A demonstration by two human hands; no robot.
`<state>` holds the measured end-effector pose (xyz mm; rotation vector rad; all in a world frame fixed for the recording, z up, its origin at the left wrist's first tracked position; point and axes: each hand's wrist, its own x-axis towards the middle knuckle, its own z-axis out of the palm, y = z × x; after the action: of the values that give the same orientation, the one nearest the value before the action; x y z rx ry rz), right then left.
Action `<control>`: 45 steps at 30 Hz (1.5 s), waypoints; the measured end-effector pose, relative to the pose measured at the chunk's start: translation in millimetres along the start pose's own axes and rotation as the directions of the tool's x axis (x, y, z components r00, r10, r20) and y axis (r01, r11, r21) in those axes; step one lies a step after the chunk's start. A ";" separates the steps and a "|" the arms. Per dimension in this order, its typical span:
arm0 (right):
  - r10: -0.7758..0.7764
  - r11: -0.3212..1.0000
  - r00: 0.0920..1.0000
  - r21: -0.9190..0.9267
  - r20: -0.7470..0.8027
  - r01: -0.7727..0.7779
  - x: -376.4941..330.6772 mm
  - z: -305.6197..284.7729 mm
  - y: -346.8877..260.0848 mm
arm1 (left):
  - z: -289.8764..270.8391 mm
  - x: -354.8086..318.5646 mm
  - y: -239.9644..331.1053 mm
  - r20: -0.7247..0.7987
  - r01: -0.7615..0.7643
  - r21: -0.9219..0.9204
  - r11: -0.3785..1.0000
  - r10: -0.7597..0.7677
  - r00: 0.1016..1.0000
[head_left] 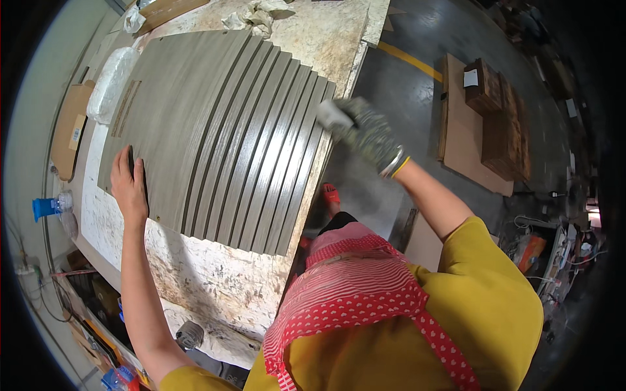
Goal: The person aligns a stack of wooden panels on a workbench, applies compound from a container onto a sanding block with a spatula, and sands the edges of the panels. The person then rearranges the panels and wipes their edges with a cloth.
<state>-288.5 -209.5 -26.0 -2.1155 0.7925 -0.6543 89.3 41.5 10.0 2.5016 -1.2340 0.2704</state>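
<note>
Grey wood-grain boards lie in an overlapping stack on the worktable, their long edges stepped toward the right like a fan. My bare left hand rests with its fingers stretched out on the near left corner of the uppermost board. A patterned grey-green glove covers my right hand, which is somewhat blurred by motion. It is closed around a small whitish pad at the rightmost board's edge, near the far right corner. Whether the pad is cloth or sponge I cannot make out.
The worktable has a stained whitish covering. Beyond the boards lie a crumpled cloth and a clear plastic-wrapped bundle. A blue-capped bottle is at the left. Brown boxes stand on the floor at right.
</note>
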 end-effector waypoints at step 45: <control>-0.745 0.437 0.600 -0.466 0.291 0.769 12.8 64.1 -103.4 | -7.1 -30.0 -17.0 -0.099 -0.038 -0.136 0.990 0.025 0.995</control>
<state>-204.2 -135.1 22.3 -3.0484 -0.1335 -0.9012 84.5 75.8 3.5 2.3260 -1.2124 0.3001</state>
